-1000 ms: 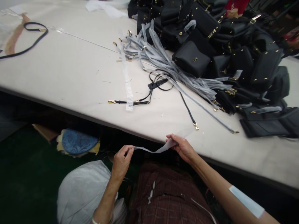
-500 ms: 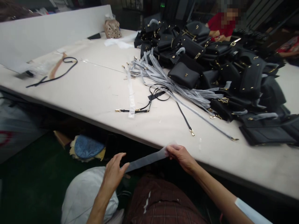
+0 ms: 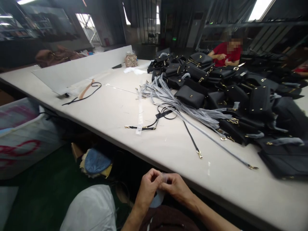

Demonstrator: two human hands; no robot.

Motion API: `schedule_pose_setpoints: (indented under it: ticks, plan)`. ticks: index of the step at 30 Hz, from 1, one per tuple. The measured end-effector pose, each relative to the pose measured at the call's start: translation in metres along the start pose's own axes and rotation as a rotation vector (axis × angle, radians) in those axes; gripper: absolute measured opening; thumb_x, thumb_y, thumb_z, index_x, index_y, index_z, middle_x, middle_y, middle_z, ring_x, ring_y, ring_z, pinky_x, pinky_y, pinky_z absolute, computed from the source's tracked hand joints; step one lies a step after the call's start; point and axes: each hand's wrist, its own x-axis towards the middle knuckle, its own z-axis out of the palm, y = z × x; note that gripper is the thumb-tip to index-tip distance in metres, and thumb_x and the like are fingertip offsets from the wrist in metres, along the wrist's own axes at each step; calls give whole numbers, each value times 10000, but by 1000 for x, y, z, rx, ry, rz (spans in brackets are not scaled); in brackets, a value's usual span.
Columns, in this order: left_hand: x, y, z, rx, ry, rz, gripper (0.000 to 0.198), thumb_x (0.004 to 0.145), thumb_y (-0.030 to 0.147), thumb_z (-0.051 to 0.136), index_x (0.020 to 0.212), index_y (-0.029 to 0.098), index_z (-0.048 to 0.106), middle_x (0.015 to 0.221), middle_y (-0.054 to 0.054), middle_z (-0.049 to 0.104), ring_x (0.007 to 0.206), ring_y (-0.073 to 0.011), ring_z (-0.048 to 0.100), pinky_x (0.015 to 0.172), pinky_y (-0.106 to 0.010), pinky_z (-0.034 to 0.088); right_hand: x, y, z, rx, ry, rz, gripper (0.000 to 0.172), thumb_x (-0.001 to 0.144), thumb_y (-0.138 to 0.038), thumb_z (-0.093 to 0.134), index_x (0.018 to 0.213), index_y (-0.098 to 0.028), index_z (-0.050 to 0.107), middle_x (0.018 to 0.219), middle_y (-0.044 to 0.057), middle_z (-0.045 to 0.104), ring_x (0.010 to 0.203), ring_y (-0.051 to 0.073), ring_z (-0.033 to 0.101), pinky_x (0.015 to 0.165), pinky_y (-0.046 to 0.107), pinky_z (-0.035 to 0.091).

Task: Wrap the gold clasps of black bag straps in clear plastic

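Observation:
My left hand (image 3: 148,187) and my right hand (image 3: 176,187) meet in front of the table edge, fingertips pinched close together. Between them is a translucent plastic strip (image 3: 158,198), its lower part hanging in a loop beneath the fingers. The exact grip of each fingertip is partly hidden. On the table ahead lies a thin black strap (image 3: 191,136) with gold clasps, loosely coiled in its middle. A clear strip (image 3: 140,115) lies across one end of that strap. Behind it spreads a bundle of straps in grey-white wrapping (image 3: 187,107).
Black handbags (image 3: 192,94) with gold hardware are heaped on the right of the pale table (image 3: 108,118). Another black strap (image 3: 83,98) lies far left. A person in red (image 3: 226,54) sits beyond the heap. A white bag (image 3: 90,208) and a blue-topped stool (image 3: 97,160) are below.
My hands have come together from either end of the stretched strip, which now hangs in a loop. The left hand moved right and closed. The view has tilted upward.

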Motion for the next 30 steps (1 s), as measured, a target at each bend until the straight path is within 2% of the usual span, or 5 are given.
schedule_pose_setpoints:
  ticks: [11, 16, 22, 25, 30]
  plan:
    - [30, -12, 11, -279, 84, -84, 402, 721, 524, 767, 681, 166, 589, 441, 65, 498, 376, -54, 361, 432, -195, 243, 49, -14, -26, -45, 105, 108, 214, 758, -350, 605, 644, -172, 636, 581, -5, 625, 527, 127, 499, 536, 256, 387]
    - [36, -45, -53, -371, 423, -123, 386, 685, 500, 767, 772, 176, 576, 614, 57, 577, 482, -52, 446, 493, -176, 342, 80, -6, -32, -138, 122, 119, 282, 803, -426, 601, 678, -178, 642, 629, 17, 654, 587, 155, 564, 578, 271, 439]
    - [10, -104, -136, -344, 766, -286, 515, 591, 550, 797, 858, 185, 551, 709, 43, 620, 575, -72, 540, 571, -187, 440, 118, 19, -70, -407, 248, -3, 347, 843, -524, 584, 793, -200, 698, 813, 94, 711, 814, 274, 637, 800, 424, 502]
    - [-10, -144, -136, -292, 812, -392, 531, 594, 594, 772, 861, 179, 575, 729, 22, 649, 593, -93, 577, 586, -215, 470, 135, 45, -94, -557, 303, -163, 324, 828, -471, 630, 1003, -212, 717, 1184, 137, 673, 1200, 343, 535, 1089, 521, 339]
    - [-32, -245, -101, -193, 825, -614, 530, 626, 659, 709, 815, 171, 618, 700, 2, 665, 580, -142, 618, 547, -263, 485, 145, 87, -132, -1057, 189, -656, 400, 931, -336, 571, 1318, -238, 597, 1347, 142, 598, 1306, 369, 494, 1077, 585, 369]
